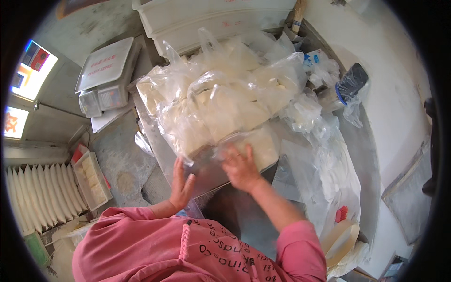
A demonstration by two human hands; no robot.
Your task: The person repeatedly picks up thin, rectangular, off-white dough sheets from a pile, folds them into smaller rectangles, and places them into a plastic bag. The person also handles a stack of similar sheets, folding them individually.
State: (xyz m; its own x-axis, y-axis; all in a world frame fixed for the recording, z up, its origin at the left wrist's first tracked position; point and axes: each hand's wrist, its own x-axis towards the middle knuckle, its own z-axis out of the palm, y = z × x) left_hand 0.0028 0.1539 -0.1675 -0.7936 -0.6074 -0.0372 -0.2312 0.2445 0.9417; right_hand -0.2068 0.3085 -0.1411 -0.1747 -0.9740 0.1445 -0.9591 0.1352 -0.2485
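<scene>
Clear plastic bags [218,109] filled with pale, flat-sided stuff, perhaps dough or noodle sheets, cover the metal table before me. My right hand [239,165] lies, fingers spread and a little blurred, on the near edge of one clear bag [262,144] at the table's front; whether it pinches the film cannot be told. Left of it, my left hand [182,187] is raised with fingers apart beside the front left corner of the pile. Its fingertips are close to a loose end of plastic; contact is unclear. Bare metal tabletop [209,176] shows between the hands.
A platform scale [105,67] with a pale tray stands at the left. White plastic crates [215,24] are stacked behind the bags. A scoop-like dark item in plastic [354,79], crumpled film, a red brush [341,214] and a pale round rim [340,246] lie along the right side.
</scene>
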